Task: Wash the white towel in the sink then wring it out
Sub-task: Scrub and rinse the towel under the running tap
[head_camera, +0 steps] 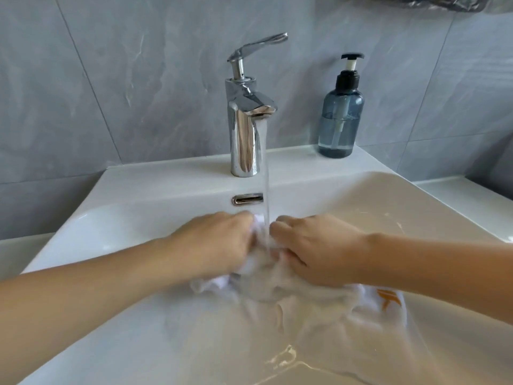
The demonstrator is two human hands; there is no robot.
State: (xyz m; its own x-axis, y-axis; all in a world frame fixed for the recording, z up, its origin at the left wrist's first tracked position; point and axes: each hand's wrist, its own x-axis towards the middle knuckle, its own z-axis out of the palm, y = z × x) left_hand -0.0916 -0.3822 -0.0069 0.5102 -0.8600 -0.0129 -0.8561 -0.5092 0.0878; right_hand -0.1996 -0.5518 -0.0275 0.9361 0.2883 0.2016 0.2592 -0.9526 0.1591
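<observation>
The person is in the washing step: both hands hold the white towel (277, 284) bunched under the stream of water (266, 173) that falls from the chrome faucet (244, 129) into the white sink (133, 218). The left hand (219, 243) has its fingers curled down into the cloth on one side of the stream, and the right hand (313, 245) grips the cloth on the other side, the two hands near each other with the water running between them onto the fabric. The towel sits low in the basin, soaked and partly blurred, with loose folds spreading toward the near side and a corner bearing an orange mark (388, 300) lying beneath the right forearm. Water pools in the basin around the cloth. A blue soap dispenser (341, 118) with a black pump stands on the sink ledge to the right of the faucet, well apart from the hands. The faucet lever (258, 45) is raised. Judging from this, the rinse and scrub is underway and wringing has not begun. The next move likely calls for rubbing the folds together under the flow, then gathering the loose ends into one roll, so that both hands can twist in opposite directions above the basin.
</observation>
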